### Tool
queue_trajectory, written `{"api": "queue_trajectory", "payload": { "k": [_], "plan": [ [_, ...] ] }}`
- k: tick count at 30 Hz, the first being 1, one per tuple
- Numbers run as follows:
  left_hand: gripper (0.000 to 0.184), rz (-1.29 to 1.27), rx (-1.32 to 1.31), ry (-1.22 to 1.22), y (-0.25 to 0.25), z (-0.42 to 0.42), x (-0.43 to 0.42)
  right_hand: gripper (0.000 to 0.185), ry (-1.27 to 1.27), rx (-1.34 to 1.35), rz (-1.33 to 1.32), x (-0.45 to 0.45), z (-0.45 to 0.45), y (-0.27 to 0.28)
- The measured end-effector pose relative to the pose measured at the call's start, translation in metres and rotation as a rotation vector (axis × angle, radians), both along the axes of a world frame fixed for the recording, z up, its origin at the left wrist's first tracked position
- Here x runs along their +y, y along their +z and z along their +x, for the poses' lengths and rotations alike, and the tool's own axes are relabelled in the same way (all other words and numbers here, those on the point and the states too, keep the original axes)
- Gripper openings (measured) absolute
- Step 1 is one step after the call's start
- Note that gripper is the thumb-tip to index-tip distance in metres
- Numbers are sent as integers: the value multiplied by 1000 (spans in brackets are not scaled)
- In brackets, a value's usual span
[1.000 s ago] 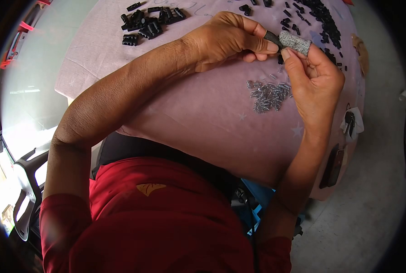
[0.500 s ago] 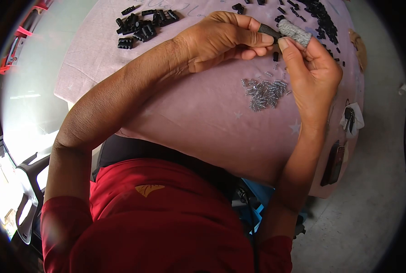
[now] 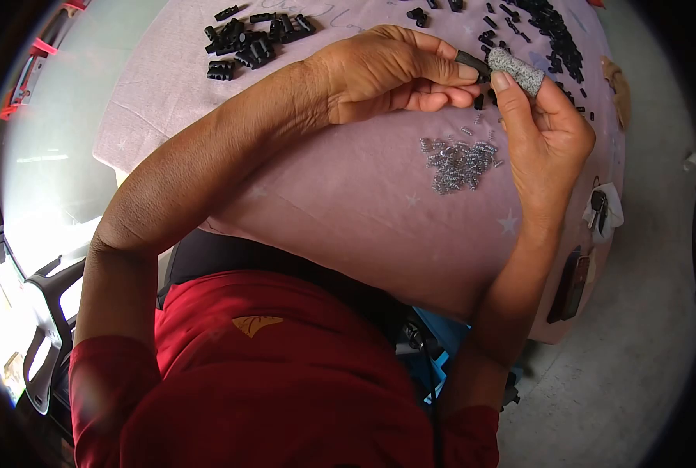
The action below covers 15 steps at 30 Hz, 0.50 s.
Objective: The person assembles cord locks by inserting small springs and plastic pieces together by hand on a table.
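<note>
My left hand [image 3: 398,72] and my right hand [image 3: 547,125] meet above the far side of the table, fingertips almost touching. Both are closed in a pinch around a small black plastic piece [image 3: 484,76], mostly covered by the fingers. A dark sleeve [image 3: 469,60] covers the tip of my left index finger. Around my right index finger is a grey speckled wrap [image 3: 516,72]. Just below the hands lies a pile of small metal coil springs [image 3: 461,165], with a few loose ones nearer the fingers.
Black ribbed plastic pieces [image 3: 242,43] are heaped at the far left of the pink cloth [image 3: 324,203]. Many smaller black parts [image 3: 558,35] spread across the far right. Along the right edge lie keys [image 3: 599,201] on white paper and a phone [image 3: 572,288].
Both hands stay pinched together on the black piece, with only slight finger movement. The whole view has shifted a little.
</note>
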<state>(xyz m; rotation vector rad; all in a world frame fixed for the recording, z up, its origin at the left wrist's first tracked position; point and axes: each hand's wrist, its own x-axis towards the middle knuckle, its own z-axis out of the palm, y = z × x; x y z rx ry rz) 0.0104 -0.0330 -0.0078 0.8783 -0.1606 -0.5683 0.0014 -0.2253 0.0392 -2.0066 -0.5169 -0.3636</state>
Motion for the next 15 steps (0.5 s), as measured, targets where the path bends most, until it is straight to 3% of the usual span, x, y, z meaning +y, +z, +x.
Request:
{"api": "queue_trajectory", "payload": {
  "k": [7,15],
  "plan": [
    [18,10,30,-67,4,1,4,10,27,-75,10,1,1,-4],
    [14,45,-30,-7,5,0,4,13,69,72,91,3,-5,5]
  ]
}}
